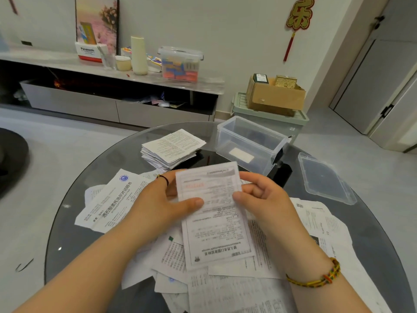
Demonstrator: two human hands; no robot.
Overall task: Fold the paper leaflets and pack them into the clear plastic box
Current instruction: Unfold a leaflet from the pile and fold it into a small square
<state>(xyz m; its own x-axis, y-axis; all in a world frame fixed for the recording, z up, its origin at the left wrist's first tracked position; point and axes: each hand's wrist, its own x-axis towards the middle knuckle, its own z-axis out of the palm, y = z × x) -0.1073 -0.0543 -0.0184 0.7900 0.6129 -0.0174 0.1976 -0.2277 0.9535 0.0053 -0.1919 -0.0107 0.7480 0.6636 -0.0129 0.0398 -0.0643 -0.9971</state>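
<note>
Pinching leaflet [212,199] at both side edges, left hand [162,204] and right hand [264,199], thumbs on top | likely thin, limp, light, easily creased; best taken at edges by fold line | box [222,141] open, beyond grip, rightward | folded stack [171,147] just beyond grip

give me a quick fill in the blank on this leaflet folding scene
The left hand and right hand together hold one ____.
The lid lies to the ____ of the clear plastic box.
The stack of folded leaflets sits to that box's ____.
Missing words: leaflet; right; left.
</note>
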